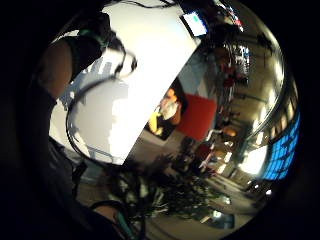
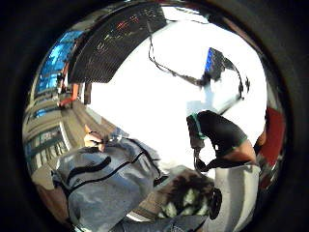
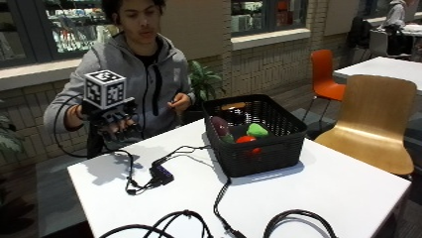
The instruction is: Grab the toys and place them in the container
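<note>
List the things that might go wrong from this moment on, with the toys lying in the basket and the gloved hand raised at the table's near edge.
1. Cables run across the table right beside the basket; the gloved right hand might snag one when it moves and tug the basket.
2. The small black box lies between the hand and the basket and might get knocked.
3. The toys are piled high against one wall, so a jolt might tip one out.

Outside view set across white surface point(image 3: 342, 188), facing seated person, basket point(image 3: 257, 134) near. Both palm views raised above surface edge; surface point(image 1: 145, 65) point(image 2: 145, 101) shared by all three, grey jacket point(image 2: 106, 179) seen close by thumb-side view.
</note>
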